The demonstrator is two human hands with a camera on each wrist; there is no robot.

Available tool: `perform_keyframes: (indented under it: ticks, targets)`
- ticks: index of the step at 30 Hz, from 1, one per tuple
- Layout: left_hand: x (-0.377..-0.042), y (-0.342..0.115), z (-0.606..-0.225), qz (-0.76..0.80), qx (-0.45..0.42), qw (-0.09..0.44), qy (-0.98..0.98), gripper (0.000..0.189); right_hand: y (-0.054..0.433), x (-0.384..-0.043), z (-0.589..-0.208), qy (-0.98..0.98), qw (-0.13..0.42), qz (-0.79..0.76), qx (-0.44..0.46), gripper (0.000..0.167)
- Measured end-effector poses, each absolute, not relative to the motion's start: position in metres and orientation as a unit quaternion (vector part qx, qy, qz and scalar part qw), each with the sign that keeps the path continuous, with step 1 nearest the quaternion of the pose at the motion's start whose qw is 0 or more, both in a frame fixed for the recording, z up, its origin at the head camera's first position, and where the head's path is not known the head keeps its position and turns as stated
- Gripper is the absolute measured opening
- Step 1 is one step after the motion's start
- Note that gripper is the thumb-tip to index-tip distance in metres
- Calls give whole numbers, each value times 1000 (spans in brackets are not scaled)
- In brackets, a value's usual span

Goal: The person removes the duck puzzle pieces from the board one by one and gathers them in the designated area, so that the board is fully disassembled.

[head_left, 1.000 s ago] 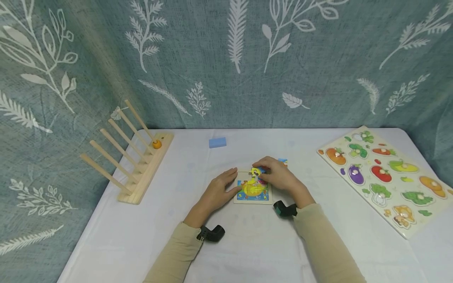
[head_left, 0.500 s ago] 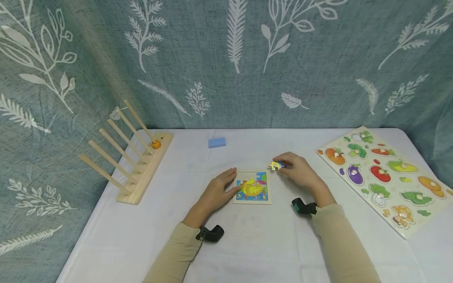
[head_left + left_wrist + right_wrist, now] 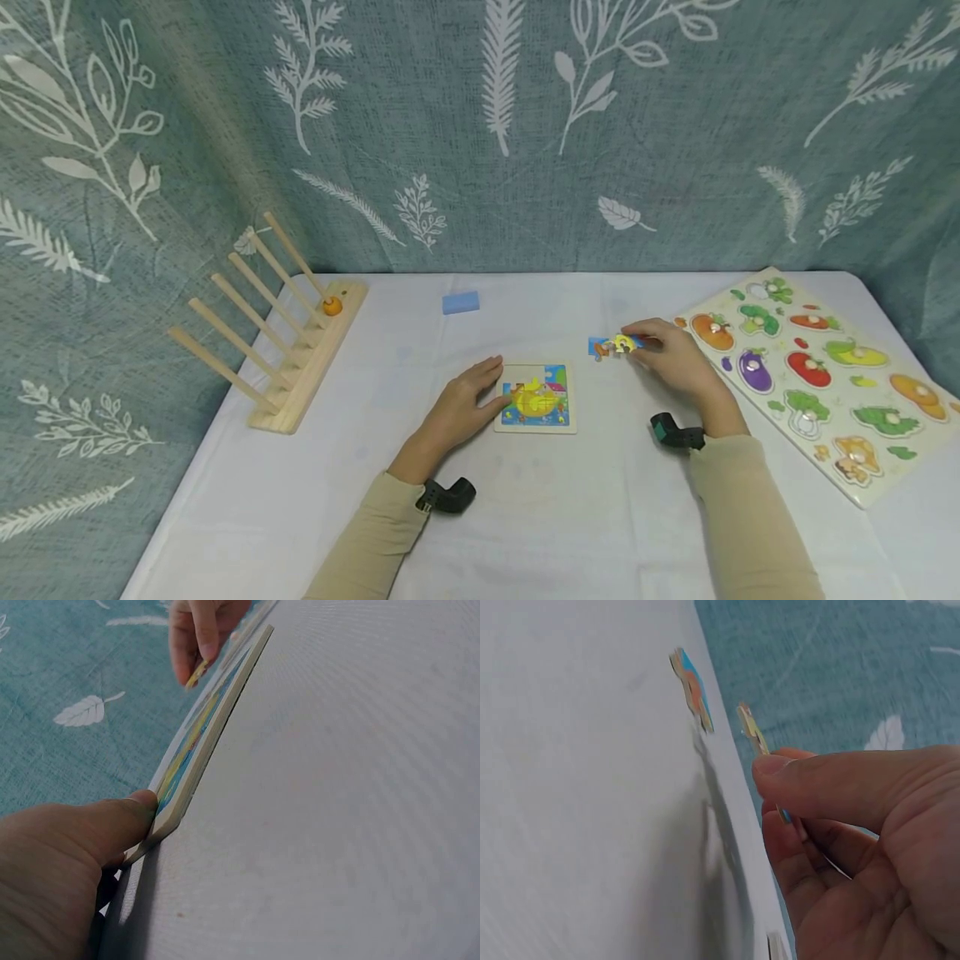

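Observation:
A small duck jigsaw puzzle (image 3: 536, 400) in a pale wooden frame lies on the white table. My left hand (image 3: 459, 408) rests along its left side, fingers extended. In the left wrist view, the left thumb (image 3: 124, 821) lies on the edge of the frame. To the right, my right hand (image 3: 675, 358) pinches a yellow and blue puzzle piece (image 3: 627, 342) between thumb and fingers. Another puzzle piece (image 3: 599, 347), blue and orange, lies just left of it; in the right wrist view this loose piece (image 3: 692, 690) is apart from the fingertips.
At the left stands a wooden peg rack (image 3: 311, 362) with an orange piece (image 3: 332, 306) at its far end. A blue block (image 3: 461, 302) lies at the back. A vegetable peg board (image 3: 817, 383) covers the right side. Behind the table hangs a green leaf-patterned curtain (image 3: 450, 125).
My right hand has lifted the duck-head puzzle piece away from the puzzle and carried it right, beside the loose piece. My left hand has stayed at the frame.

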State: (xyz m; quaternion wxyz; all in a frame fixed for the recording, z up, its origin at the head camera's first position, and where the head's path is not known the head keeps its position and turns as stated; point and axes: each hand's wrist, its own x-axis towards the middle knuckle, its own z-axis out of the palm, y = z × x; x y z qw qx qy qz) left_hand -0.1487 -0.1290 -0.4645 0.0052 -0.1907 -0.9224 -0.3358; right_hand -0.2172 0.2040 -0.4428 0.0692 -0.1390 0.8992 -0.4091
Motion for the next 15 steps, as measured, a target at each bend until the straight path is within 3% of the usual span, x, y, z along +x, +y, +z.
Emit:
perform_keyframes:
  ticks: [15]
  targets:
    - [-149, -129, -462, -343, -188, 0, -920, 59, 209, -219, -449, 906, 72, -396, -132, 31]
